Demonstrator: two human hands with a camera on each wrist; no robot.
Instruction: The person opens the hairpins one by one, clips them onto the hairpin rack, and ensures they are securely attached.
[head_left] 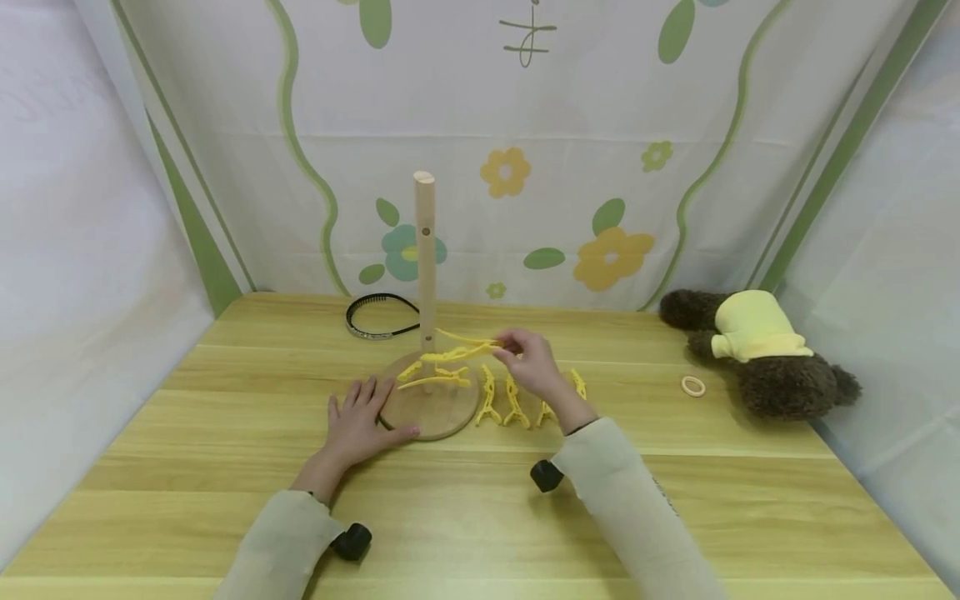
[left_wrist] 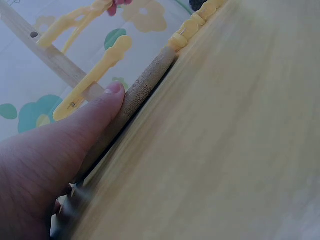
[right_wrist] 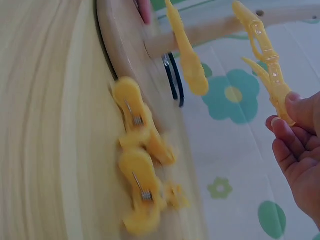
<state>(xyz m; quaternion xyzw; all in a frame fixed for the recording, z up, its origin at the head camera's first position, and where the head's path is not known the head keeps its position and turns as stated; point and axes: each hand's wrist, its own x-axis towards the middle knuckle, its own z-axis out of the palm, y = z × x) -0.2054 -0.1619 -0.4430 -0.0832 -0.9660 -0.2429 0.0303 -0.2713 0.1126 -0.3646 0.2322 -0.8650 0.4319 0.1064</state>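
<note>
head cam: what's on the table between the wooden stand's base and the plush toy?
In the head view, a row of yellow clips lies just right of the round base, partly behind the right hand. Further right, a small ring sits beside the plush toy.

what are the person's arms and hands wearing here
Both arms are in long, pale beige sleeves, left sleeve and right sleeve. A small black camera unit sits at each wrist, left and right. The left hand and right hand are bare: no gloves, no rings visible.
</note>
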